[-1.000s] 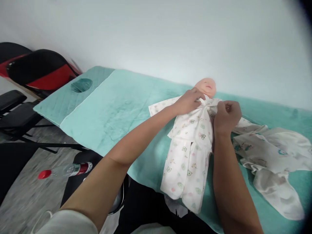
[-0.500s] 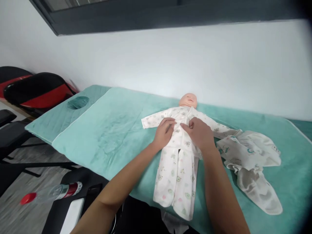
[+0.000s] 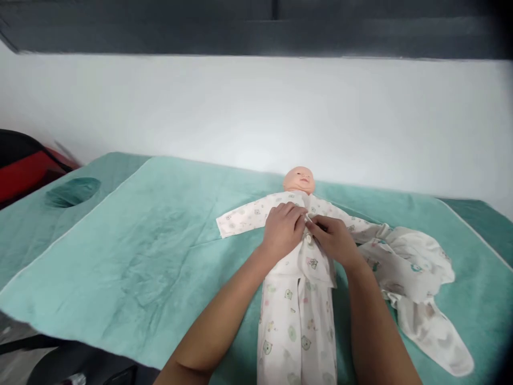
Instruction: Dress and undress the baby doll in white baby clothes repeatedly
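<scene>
Lying on the teal massage-table cover (image 3: 160, 230): one baby doll (image 3: 300, 179), long axis pointing away from the wearer, head at far end. It wears a white printed jacket (image 3: 244, 215), front opening along that same axis, between the hands. Left hand (image 3: 282, 229) and right hand (image 3: 334, 238) about equally near, both apparently pinching the opening's edge. Pale button (image 3: 308, 238) just below, nearer the right.
</scene>
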A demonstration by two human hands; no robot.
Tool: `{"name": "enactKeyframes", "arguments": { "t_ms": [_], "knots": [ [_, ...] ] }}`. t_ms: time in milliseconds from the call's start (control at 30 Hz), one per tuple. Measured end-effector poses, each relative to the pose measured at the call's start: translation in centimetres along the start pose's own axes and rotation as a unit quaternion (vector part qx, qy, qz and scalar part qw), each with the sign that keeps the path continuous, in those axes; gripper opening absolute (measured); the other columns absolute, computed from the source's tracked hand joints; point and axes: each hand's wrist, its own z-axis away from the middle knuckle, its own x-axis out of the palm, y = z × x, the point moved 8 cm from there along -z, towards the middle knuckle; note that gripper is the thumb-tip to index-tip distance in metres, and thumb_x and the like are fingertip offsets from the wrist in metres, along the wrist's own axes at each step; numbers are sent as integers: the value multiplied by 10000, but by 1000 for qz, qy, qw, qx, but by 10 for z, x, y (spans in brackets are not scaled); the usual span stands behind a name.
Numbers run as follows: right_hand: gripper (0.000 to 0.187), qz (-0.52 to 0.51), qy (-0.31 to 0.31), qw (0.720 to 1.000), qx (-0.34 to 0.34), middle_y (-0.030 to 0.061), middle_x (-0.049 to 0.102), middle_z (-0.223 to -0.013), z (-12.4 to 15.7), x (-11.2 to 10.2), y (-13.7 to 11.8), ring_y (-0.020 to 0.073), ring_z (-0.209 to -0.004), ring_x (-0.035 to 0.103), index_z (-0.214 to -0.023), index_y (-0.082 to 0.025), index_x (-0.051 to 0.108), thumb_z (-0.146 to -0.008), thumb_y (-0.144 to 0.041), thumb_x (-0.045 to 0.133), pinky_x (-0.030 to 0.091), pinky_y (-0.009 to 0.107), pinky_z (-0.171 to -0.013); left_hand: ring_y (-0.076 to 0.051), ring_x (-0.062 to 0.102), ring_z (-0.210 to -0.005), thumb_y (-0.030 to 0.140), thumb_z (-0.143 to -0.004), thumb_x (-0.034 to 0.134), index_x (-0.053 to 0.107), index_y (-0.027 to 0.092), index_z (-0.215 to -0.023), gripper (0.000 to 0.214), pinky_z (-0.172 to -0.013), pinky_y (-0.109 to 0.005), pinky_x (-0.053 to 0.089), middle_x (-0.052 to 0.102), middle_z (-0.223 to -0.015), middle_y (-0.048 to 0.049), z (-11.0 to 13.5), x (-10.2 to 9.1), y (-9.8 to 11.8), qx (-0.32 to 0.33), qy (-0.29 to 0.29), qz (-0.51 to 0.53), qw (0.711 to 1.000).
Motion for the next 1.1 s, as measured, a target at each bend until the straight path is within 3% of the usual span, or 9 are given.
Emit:
{"name": "enactKeyframes", "arguments": {
  "t_ms": [167, 400, 567, 700, 967, 1100],
  "knots": [
    [308, -90, 48, 995, 13, -38, 467, -606, -3, 3, 9, 136, -613, 416, -680, -202, 521, -900, -417, 527, 321, 267, -584, -219, 589, -1031, 218, -946, 504, 623, 225, -1086, 184, -921, -385, 472, 677, -1095, -55, 4, -3, -3, 25, 9, 51, 998],
    [168, -45, 148, 988, 2, -13, 583, -746, -2, 0, 2, 155, -684, 503, -813, -211, 601, -874, -357, 545, 385, 275, -659, -220, 542, -1220, 310, -924, 608, 605, 237, -1008, 111, -1047, -407, 428, 621, -1266, -61, 0, -4, -12, 6, 25, 98, 995],
    [140, -22, 130, 991, -18, 1, 594, -784, -6, 1, -1, 158, -694, 517, -839, -219, 622, -864, -342, 559, 404, 283, -680, -230, 513, -1261, 265, -916, 601, 634, 249, -1056, 145, -1078, -431, 394, 588, -1309, -61, 0, 0, -16, -17, 20, 62, 998],
    [164, -70, 147, 987, 10, -1, 599, -755, -7, 1, 7, 155, -670, 508, -834, -211, 622, -855, -364, 565, 410, 280, -655, -236, 504, -1259, 247, -930, 565, 647, 277, -1175, 261, -1074, -435, 399, 582, -1325, -60, -1, 2, -14, 4, 1, 55, 998],
    [153, -144, 174, 973, 48, -16, 598, -760, -12, 1, 21, 145, -686, 511, -816, -206, 607, -830, -356, 584, 420, 271, -681, -238, 472, -1292, 219, -932, 536, 645, 292, -1207, 305, -1107, -449, 374, 553, -1357, -53, -2, 5, -13, -5, -33, 59, 998],
    [168, -183, 156, 970, 45, -24, 568, -743, -18, 6, 29, 144, -684, 488, -791, -209, 587, -817, -375, 593, 414, 271, -678, -240, 488, -1290, 231, -899, 585, 628, 268, -1172, 278, -1100, -444, 394, 533, -1351, -73, -1, 3, -18, -31, 7, 69, 997]
  ]
}}
